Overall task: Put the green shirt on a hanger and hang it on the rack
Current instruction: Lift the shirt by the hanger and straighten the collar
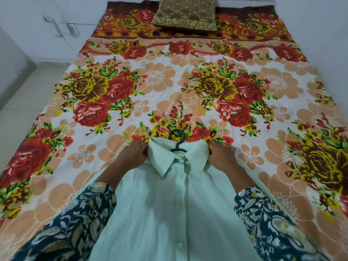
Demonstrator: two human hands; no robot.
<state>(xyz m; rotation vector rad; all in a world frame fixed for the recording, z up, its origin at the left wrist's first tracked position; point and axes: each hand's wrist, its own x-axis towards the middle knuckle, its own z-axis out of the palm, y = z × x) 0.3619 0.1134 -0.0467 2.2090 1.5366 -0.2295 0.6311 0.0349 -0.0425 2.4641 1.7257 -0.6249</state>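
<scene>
The pale green shirt lies buttoned, front up, on the near part of the bed, collar pointing away from me. A dark hanger sits inside it; only its hook and neck stick out of the collar. My left hand pinches the shirt's left shoulder beside the collar. My right hand pinches the right shoulder the same way. Both forearms wear dark patterned sleeves. No rack is in view.
The bed carries a floral bedsheet of red and yellow roses. A brown embroidered pillow lies at the far end. White floor and a white cabinet with handles stand to the left.
</scene>
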